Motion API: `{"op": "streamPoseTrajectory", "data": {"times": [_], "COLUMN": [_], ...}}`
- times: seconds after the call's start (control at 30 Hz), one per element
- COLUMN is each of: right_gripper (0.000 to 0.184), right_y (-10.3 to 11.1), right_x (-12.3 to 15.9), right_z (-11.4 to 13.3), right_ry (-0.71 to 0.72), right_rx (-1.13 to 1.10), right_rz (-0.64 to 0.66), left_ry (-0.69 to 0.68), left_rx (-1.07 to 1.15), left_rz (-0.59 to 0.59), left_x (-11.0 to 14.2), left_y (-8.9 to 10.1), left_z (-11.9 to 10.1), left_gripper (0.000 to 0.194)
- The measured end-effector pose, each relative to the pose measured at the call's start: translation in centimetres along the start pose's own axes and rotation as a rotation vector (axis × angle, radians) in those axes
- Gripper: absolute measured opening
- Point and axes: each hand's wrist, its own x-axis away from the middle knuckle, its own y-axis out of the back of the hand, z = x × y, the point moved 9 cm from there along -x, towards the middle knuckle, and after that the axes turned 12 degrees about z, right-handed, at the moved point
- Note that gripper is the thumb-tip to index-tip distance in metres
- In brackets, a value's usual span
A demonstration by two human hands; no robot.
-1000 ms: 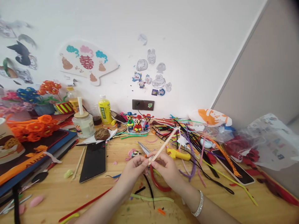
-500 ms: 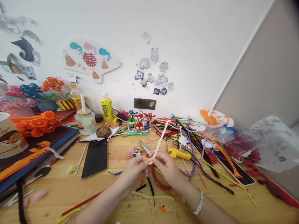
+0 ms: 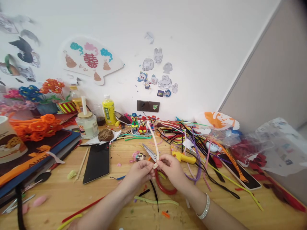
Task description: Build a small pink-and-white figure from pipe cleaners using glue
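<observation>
Between my fingertips is a pale cream pipe cleaner, its lower end curled into a small loop and its long free end rising toward the figurines. My left hand pinches the loop from the left. From the right, my right hand grips the same strip close to the loop. Behind and below my hands lie scissors with orange-red handles, partly hidden by my fingers. Just left of the blades rests a small figure with pink strands.
Three colourful figurines stand at the back. A yellow glue gun and a heap of pipe cleaners lie to the right. To the left are a black tablet, a glass jar and a yellow bottle.
The free end of the pipe cleaner has swung from leaning right to leaning left, now bending in front of the figurines. Both hands stay in nearly the same place, still pinching it.
</observation>
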Motion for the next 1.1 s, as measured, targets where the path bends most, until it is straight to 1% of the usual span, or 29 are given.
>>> {"op": "streamPoseTrajectory", "data": {"times": [0.1,0.2,0.27,0.33,0.4,0.47,0.53,0.63,0.73,0.83,1.0,1.1], "right_gripper": [0.016,0.019,0.018,0.014,0.01,0.008,0.011,0.018,0.022,0.021,0.014,0.01], "right_y": [0.2,-0.3,-0.6,-0.7,-0.8,-0.7,-0.8,-1.3,-2.4,-3.5,-4.2,-4.0], "right_x": [0.2,0.4,0.4,0.3,0.2,0.1,0.0,0.2,0.5,0.6,0.3,0.3], "right_z": [-0.8,-1.2,-0.8,0.1,1.1,1.2,0.6,-0.5,-1.2,-1.2,-1.4,-2.5], "right_ry": [-0.02,-0.038,-0.044,-0.006,0.044,0.039,-0.021,-0.098,-0.145,-0.128,-0.069,-0.089], "right_rx": [-0.102,-0.17,-0.134,-0.027,0.064,0.065,-0.018,-0.221,-0.493,-0.72,-0.877,-0.943], "right_rz": [-0.085,-0.106,-0.076,-0.023,0.029,0.053,0.066,0.071,0.08,0.121,0.159,0.11], "left_ry": [-0.045,-0.102,-0.125,-0.144,-0.156,-0.163,-0.172,-0.184,-0.194,-0.187,-0.212,-0.2], "left_rx": [0.052,-0.013,-0.14,-0.337,-0.533,-0.661,-0.72,-0.705,-0.605,-0.468,-0.368,-0.285], "left_rz": [-0.054,-0.095,-0.117,-0.147,-0.158,-0.157,-0.141,-0.094,0.005,0.068,0.069,0.067], "left_x": [0.0,-0.2,-0.3,-0.2,0.1,0.3,0.4,0.4,0.2,0.1,0.0,-0.1], "left_y": [0.0,0.6,1.2,1.6,1.6,1.2,0.7,0.0,-0.9,-1.5,-1.4,-1.1], "left_z": [0.1,-0.2,-0.6,-1.4,-2.2,-2.8,-3.2,-3.3,-3.0,-2.7,-2.8,-2.3], "left_gripper": [0.033,0.036,0.037,0.035,0.032,0.029,0.028,0.028,0.03,0.035,0.039,0.039]}}
